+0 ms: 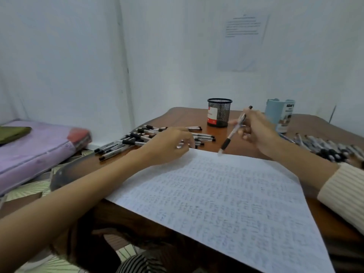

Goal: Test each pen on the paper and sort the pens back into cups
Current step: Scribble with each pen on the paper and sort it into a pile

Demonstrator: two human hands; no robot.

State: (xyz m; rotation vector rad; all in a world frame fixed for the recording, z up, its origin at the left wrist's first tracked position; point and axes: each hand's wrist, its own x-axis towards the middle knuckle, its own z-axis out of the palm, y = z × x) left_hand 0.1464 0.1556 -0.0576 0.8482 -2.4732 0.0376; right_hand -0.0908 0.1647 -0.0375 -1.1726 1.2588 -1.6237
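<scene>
**Still mid-sort: paper nearly full, cups looking empty**

Honestly, looks like the middle of the job. Right hand at about 1 o'clock over the bench, fingers closed around a single pen, black grip and tip angled down toward the far edge of the paper. Tip hovering just off the sheet's top edge, hard to tell if touching. Left hand at about 11 o'clock, palm down on the sheet's far left corner, fingers loosely curled and reaching into the left pile of pens; can't tell whether anything is pinched there, too blurry.

Progress-wise: sheet already covered nearly edge to edge with faint rows of scribbles, so plenty of testing done, by the look of it. Sorting into cups, not so much. Black mesh cup at 12 o'clock showing no pens poking out, same for the blue cup at 1 o'clock behind the right hand. Second heap of pens at 3 o'clock, beside the right forearm.

Best guess: two piles on the bench are the sorted and unsorted lots, no telling which is which. Left to do: this pen's scribble, whatever's untested, then everything back into cups.
</scene>
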